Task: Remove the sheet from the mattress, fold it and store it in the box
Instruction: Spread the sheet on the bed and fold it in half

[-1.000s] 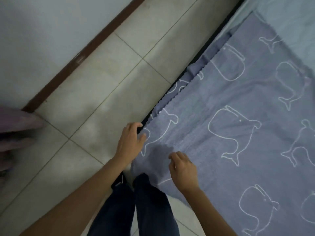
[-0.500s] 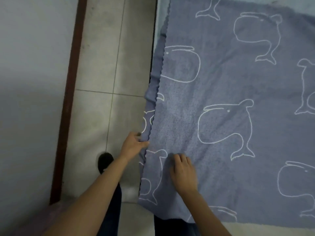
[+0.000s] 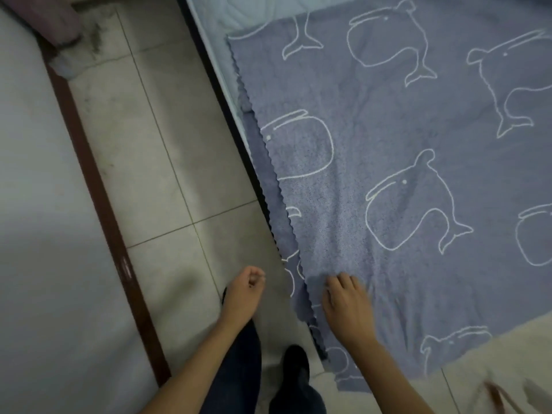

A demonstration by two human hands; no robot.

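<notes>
A blue-grey sheet [image 3: 388, 150] printed with white whale outlines lies spread over the light blue mattress [image 3: 215, 28]; its zigzag edge hangs over the mattress's left side. My right hand [image 3: 346, 303] rests palm down on the sheet near that edge, fingers curled into the cloth. My left hand [image 3: 245, 291] hovers over the floor just left of the bed, fingers loosely curled, holding nothing and apart from the sheet. No box is in view.
A tiled floor strip [image 3: 167, 174] runs between the bed and a pale wall with a dark brown skirting board [image 3: 98, 198]. My legs in dark trousers [image 3: 239, 369] and a black shoe [image 3: 295, 363] stand beside the bed. A purplish object [image 3: 50, 16] lies at the top left.
My left hand has let go of the sheet's edge and drawn left, away from it. My right hand stays on the sheet. The view has swung, showing more of the mattress's far corner.
</notes>
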